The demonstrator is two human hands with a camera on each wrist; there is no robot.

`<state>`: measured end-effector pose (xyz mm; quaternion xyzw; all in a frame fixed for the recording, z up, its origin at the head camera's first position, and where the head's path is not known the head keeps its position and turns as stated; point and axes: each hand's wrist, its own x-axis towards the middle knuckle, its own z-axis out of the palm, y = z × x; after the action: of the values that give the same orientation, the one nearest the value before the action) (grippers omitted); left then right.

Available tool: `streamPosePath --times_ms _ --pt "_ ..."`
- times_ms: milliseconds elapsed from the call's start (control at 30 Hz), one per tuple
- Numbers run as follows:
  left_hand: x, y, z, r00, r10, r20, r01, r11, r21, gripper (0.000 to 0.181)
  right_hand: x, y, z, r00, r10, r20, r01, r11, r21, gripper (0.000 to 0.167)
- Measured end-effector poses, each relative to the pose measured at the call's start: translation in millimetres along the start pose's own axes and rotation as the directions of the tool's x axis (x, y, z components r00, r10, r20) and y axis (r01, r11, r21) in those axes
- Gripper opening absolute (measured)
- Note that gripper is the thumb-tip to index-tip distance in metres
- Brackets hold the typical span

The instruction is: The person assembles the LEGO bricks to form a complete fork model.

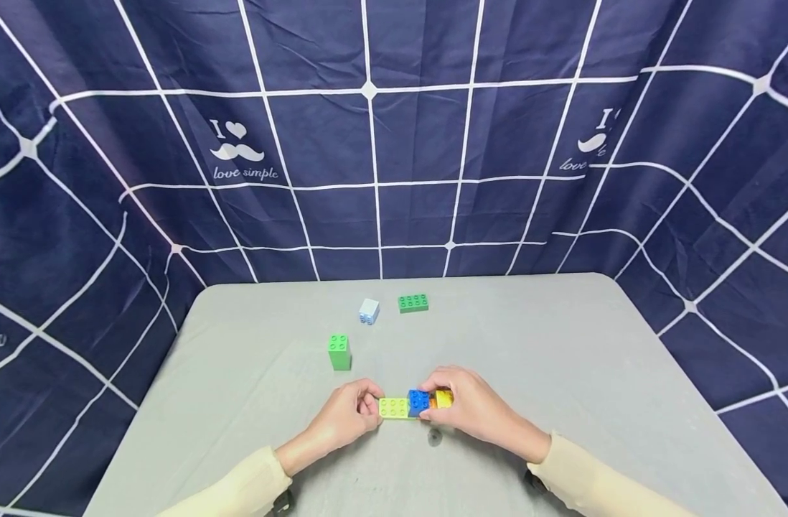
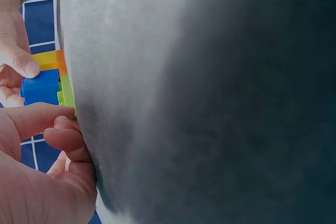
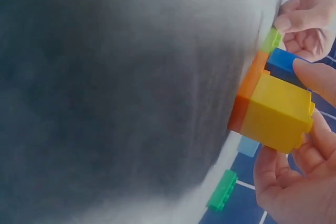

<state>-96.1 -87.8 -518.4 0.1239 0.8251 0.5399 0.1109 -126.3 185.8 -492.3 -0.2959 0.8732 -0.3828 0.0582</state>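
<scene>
Right hand [image 1: 466, 408], fingers bent to a narrow gap, pinches the blue brick [image 1: 417, 403] over the lime brick [image 1: 392, 408], near the middle of the bench's [image 1: 529, 345] near side. Left hand [image 1: 347, 416] pinches the lime brick's left end. To its right sit the orange brick [image 3: 244, 94] and, on it, the yellow brick [image 3: 278, 114]. Whether the blue one is fully seated, I cannot tell. Best, I judge, to line up its studs squarely, press straight down and keep the left end steady so the row stays straight. No container shows; the bright green block [image 1: 339, 353], light-blue brick [image 1: 369, 311] and dark green brick [image 1: 413, 304] stand farther off on the bench.
</scene>
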Motion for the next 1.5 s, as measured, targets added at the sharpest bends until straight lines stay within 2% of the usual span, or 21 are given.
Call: streamPosePath --times_ms 200,500,800,967,1100,1133,1500 --pt "1.1 -1.6 0.3 1.000 0.004 -0.003 -0.004 1.000 0.005 0.027 0.8 -1.4 0.6 1.000 -0.028 -0.006 0.028 0.999 -0.046 0.030" --pt "0.6 -2.0 -0.7 1.000 0.000 -0.005 0.000 1.000 -0.004 0.027 1.4 -2.9 1.2 0.998 -0.056 -0.018 0.055 0.998 -0.040 0.031" --pt "0.1 1.6 -3.0 1.000 -0.006 -0.008 0.006 1.000 0.001 0.028 6.7 -9.2 0.2 0.999 -0.048 -0.002 0.048 0.995 -0.088 0.031" --pt "1.3 -4.7 -0.9 1.000 -0.011 -0.007 0.011 1.000 0.005 0.028 7.1 -7.7 -0.4 0.999 -0.050 0.011 0.051 0.997 -0.059 0.030" --pt "0.2 -3.4 0.1 1.000 -0.021 -0.005 0.021 1.000 -0.014 0.029 5.4 -5.7 0.1 0.999 -0.048 0.005 0.048 0.998 -0.032 0.031" --pt "-1.9 2.1 -0.7 1.000 -0.017 -0.002 0.017 1.000 -0.018 0.029 4.9 -5.6 0.2 0.999 -0.050 0.003 0.050 0.998 -0.029 0.032" --pt "-5.0 3.0 1.2 0.999 -0.032 -0.013 0.032 0.999 -0.013 0.024 1.2 -7.5 1.5 0.999 -0.046 -0.019 0.045 0.998 -0.032 0.032"
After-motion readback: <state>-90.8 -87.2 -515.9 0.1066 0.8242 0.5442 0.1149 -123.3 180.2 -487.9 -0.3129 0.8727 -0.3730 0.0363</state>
